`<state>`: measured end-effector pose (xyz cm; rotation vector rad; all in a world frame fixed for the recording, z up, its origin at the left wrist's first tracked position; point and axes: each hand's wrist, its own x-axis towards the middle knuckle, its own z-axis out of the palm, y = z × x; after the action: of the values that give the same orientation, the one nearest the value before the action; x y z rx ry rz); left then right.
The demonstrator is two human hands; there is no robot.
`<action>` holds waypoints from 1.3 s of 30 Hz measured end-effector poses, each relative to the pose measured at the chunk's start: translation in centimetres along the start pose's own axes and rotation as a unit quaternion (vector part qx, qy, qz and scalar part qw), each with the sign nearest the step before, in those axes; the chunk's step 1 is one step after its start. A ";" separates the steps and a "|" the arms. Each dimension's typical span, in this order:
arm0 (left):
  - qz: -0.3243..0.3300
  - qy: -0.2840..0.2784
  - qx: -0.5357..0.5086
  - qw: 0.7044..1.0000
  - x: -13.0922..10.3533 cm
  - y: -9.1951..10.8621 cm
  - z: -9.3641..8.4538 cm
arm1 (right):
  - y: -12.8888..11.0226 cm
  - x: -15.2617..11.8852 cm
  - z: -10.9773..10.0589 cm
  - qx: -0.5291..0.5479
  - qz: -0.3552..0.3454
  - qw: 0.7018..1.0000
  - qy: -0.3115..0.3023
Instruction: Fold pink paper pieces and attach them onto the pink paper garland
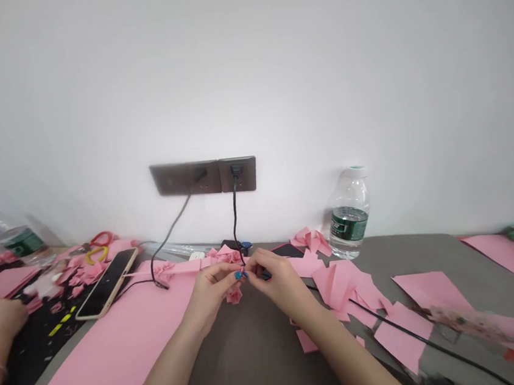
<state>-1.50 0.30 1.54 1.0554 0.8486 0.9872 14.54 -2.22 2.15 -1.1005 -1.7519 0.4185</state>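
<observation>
My left hand (216, 285) and my right hand (269, 271) meet fingertip to fingertip above the grey table. Both pinch a tiny bit of pink paper (242, 270), mostly hidden behind the fingers and blue nails, so its shape is unclear. Just below the fingertips a crumpled pink paper piece (233, 296) shows; whether it hangs from the pinch or lies on the table I cannot tell. Left of my hands a long pink sheet (113, 354) lies flat. Folded pink papers (340, 285) are heaped beyond my right wrist.
A phone (108, 284) lies on the left, near scissors (100, 246) and paper scraps. Another person's hand (0, 327) is at the far left. A water bottle (349, 216) stands by the wall. A black cable (419, 338) crosses the right side; another hangs from the wall socket (238, 174).
</observation>
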 end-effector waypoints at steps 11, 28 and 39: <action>0.035 0.017 0.013 0.999 0.2 -0.6 -0.1 | 0.5 -0.2 0.5 0.061 0.083 0.995 0.013; -0.013 -0.003 0.008 1.000 0.3 -0.6 -0.4 | 0.6 -0.2 -0.2 -0.063 -0.084 0.994 -0.038; -0.027 -0.053 0.016 0.998 0.2 -0.3 -1.0 | 0.0 0.1 -0.7 -0.133 -0.126 0.980 -0.077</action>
<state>-2.26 0.73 0.95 1.0978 0.8048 0.8679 15.17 -2.29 2.49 -1.0310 -2.1004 0.1162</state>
